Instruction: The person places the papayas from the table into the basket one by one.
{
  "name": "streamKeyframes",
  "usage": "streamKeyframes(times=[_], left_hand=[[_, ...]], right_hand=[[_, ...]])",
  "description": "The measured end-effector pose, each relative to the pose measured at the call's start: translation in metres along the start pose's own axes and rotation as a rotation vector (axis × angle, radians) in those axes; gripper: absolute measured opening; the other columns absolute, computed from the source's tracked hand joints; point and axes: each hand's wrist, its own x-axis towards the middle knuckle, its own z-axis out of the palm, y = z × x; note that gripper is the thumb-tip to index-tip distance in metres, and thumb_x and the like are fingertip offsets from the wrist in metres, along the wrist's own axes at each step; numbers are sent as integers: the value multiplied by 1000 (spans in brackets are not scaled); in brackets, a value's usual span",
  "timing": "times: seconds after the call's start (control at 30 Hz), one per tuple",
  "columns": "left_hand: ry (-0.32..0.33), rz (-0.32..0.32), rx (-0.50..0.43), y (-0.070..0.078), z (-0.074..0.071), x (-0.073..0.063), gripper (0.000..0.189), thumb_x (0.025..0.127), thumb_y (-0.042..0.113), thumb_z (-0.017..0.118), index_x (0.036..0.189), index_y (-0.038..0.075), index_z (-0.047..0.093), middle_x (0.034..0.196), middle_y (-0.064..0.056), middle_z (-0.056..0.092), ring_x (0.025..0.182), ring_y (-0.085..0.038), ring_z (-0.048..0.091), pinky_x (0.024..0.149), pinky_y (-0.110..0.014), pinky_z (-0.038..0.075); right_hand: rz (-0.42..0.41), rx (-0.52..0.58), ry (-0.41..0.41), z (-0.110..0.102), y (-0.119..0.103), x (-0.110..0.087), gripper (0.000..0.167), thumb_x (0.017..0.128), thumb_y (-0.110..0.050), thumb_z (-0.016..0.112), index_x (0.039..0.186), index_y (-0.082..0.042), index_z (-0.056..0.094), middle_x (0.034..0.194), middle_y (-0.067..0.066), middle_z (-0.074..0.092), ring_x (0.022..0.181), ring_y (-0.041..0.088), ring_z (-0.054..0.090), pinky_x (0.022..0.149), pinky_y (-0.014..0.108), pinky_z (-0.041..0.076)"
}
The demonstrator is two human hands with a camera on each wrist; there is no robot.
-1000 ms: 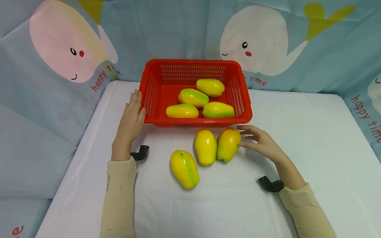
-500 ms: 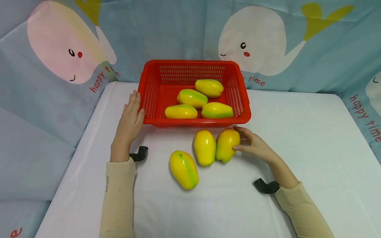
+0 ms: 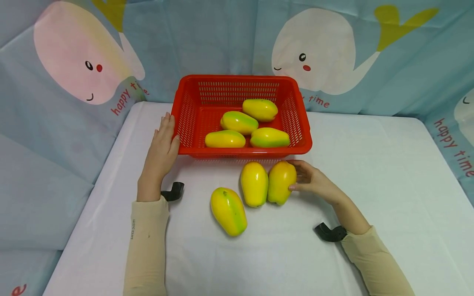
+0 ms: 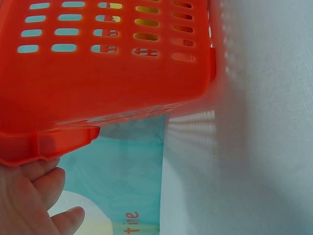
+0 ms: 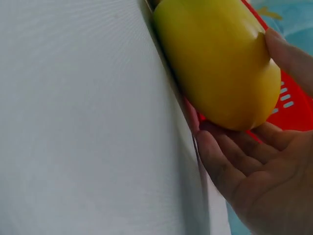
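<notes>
My left hand (image 3: 160,146) lies with straight fingers along the left side of a red slotted plastic basket (image 3: 240,151). In the left wrist view, its fingers (image 4: 51,183) touch the underside of the basket's rim (image 4: 49,144). Several yellow-green papayas (image 3: 225,139) lie inside the basket. In front of it, my right hand (image 3: 314,181) holds the right-hand papaya (image 3: 282,181), which is on the table. The right wrist view has the thumb (image 5: 288,56) on one side of this papaya (image 5: 220,63) and curled fingers at its rounded end.
Two more papayas lie on the white-covered table (image 3: 277,255): one papaya (image 3: 254,183) beside the held one, another papaya (image 3: 228,211) nearer the front. A blue whale-print cloth (image 3: 222,37) rises behind the basket. Black curved pieces (image 3: 331,232) sit at both wrists.
My right hand has moved left from beside the right-hand papaya and taken hold of it. That papaya has shifted slightly. The left hand has stayed at the basket.
</notes>
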Motion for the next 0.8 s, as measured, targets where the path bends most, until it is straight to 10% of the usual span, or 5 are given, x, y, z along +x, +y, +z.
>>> streamKeyframes(times=[0.33, 0.8], left_hand=[[5, 0, -2, -1, 0, 1, 59, 98, 22, 38, 150, 5, 18, 157, -7, 11, 144, -22, 7, 114, -48, 7], [-4, 5, -1, 1, 0, 0, 58, 98, 21, 37, 150, 4, 17, 157, -8, 11, 144, -24, 8, 114, -49, 7]], right_hand=[[-58, -23, -71, 8, -4, 0, 71, 81, -11, 73, 142, -6, 37, 138, 11, 45, 118, 30, 47, 99, 51, 39], [90, -70, 0, 27, -12, 1, 78, 81, -26, 75, 143, -8, 33, 136, 15, 46, 118, 31, 47, 98, 47, 42]])
